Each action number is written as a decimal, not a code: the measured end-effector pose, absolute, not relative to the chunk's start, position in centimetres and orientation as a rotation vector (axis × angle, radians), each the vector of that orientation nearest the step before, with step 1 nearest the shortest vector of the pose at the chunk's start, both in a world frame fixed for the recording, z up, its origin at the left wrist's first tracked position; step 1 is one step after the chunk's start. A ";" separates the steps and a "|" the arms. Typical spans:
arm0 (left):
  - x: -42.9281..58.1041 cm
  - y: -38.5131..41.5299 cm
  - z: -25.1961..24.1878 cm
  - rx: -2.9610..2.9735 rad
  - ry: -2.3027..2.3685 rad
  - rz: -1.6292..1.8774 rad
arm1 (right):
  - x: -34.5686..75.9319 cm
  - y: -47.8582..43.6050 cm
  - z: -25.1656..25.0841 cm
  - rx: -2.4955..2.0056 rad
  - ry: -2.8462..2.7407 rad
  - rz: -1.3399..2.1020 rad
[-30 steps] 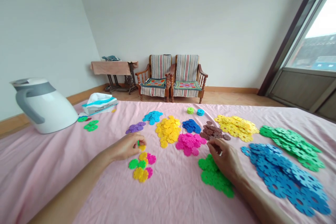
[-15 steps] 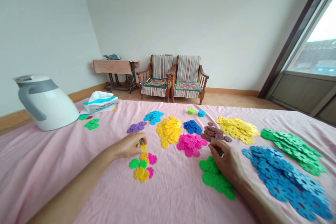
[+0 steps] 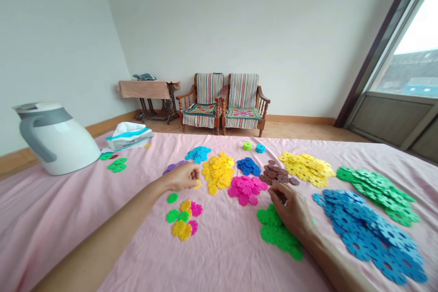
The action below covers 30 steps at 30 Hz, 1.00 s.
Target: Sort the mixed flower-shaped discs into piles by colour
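1. Nearest: loose group of yellow, green and pink discs [image 3: 181, 229] on pink cloth [image 3: 205, 264]; large blue pile [image 3: 372, 237] at right.
2. Right hand [image 3: 292, 205] above the green pile [image 3: 277, 235], partly covering it. Fingers curled, thumb tip near the index; cannot tell whether anything is held.
3. Lone green disc [image 3: 173, 198] lies flat just beyond the loose group.
4. Left hand [image 3: 181, 178]: thumb and fingers pinched together on a yellow disc [image 3: 197, 184], which shows below the fingertips, just left of the yellow heap [image 3: 219, 171].
5. Pink heap [image 3: 247, 188] between the hands; brown heap [image 3: 275, 174] and dark-blue heap [image 3: 248, 165] behind it. Purple heap [image 3: 173, 167] partly hidden by left hand.
6. Farther: light-blue heap [image 3: 197, 153]; then lime stack [image 3: 247, 146] beside small blue stack [image 3: 260, 148].
7. Beyond the cloth: two armchairs [image 3: 243, 89] with striped covers.
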State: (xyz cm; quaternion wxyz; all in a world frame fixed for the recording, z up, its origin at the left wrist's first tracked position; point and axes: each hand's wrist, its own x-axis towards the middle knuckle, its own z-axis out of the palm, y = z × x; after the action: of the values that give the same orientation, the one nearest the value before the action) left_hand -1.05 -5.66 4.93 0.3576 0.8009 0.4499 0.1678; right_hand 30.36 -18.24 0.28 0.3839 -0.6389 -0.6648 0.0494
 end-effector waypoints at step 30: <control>-4.2 -11.2 5.4 2.384 1.118 0.174 | 30.1 -18.7 0.6 -1.629 -1.694 0.120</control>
State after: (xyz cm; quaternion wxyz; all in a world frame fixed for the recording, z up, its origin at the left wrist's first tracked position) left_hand -4.16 -11.20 5.41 0.2488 0.8749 0.4105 0.0638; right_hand 30.09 -18.66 0.59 0.3838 -0.6392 -0.6648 0.0470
